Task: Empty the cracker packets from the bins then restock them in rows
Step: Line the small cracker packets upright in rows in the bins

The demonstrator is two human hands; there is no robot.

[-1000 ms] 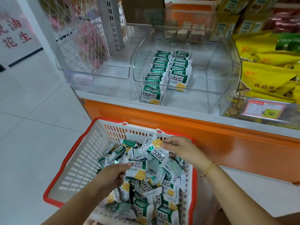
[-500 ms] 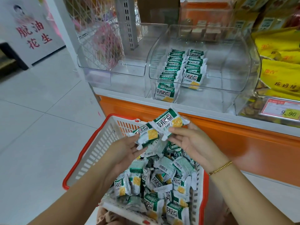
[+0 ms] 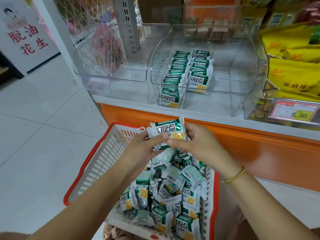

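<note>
Together, my left hand (image 3: 143, 149) and right hand (image 3: 195, 144) pinched cracker packets (image 3: 166, 130) just above the basket (image 3: 83, 170); the clear bin (image 3: 242, 66) beyond the basket held two packet rows (image 3: 188, 71).

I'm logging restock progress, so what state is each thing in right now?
left hand: grips the held packets from the left.
right hand: pinches the same packets from the right.
held packets: pressed together, label side up, above the basket.
basket: part full of jumbled loose packets.
middle bin: holds two rows of packets, its right part bare.
left bin: no cracker packets visible inside.
</note>
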